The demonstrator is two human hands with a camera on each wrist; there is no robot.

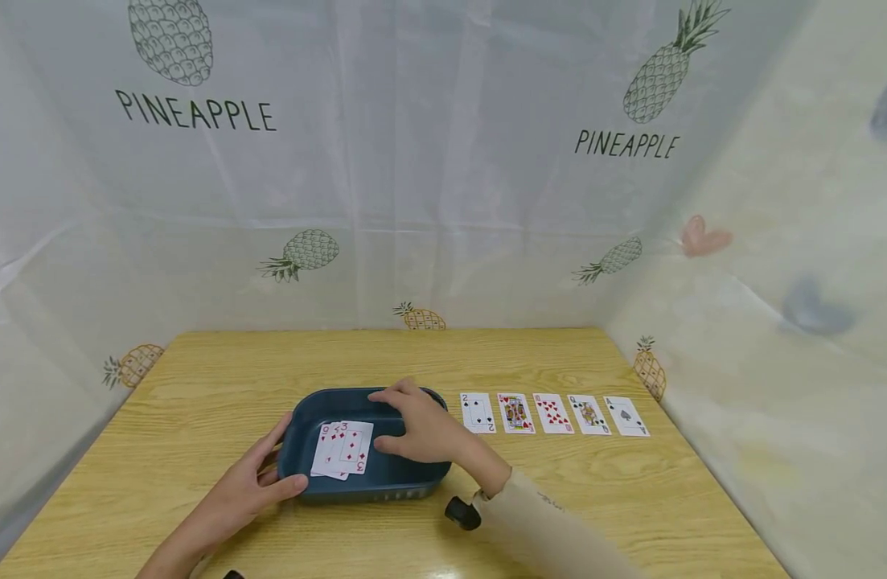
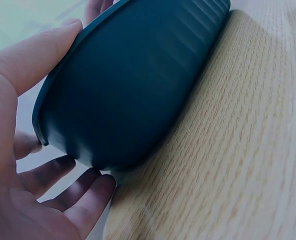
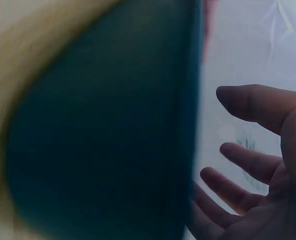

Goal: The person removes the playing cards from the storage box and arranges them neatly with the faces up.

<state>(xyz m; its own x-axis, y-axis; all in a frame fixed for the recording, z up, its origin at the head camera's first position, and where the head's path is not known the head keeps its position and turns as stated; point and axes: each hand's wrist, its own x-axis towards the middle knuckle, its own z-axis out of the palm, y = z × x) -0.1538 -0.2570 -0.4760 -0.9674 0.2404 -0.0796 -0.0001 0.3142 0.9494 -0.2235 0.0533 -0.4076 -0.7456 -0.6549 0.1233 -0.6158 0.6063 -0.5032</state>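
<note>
A dark teal oblong plastic basin (image 1: pixel 374 486) stands on the table, with a few overlapping playing cards (image 1: pixel 352 450) lying face up in its left part; the top one is the three of diamonds. My left hand (image 1: pixel 251 478) grips the basin's left end. In the left wrist view, its thumb lies at the rim and the fingers (image 2: pixel 90 200) curl against the side wall. Over the basin's right part hovers my right hand (image 1: pixel 425 426), fingers spread and nothing held. In the right wrist view this hand (image 3: pixel 253 165) appears beyond the basin wall (image 3: pixel 108 130).
To the right of the basin, several face-up cards lie in a row: a two (image 1: pixel 477 412), a king (image 1: pixel 515 413), a red ten (image 1: pixel 554 413), a queen (image 1: pixel 589 415) and an ace of spades (image 1: pixel 627 416). Pineapple-print cloth (image 1: pixel 443 161) hangs behind the wooden table (image 1: pixel 385 358).
</note>
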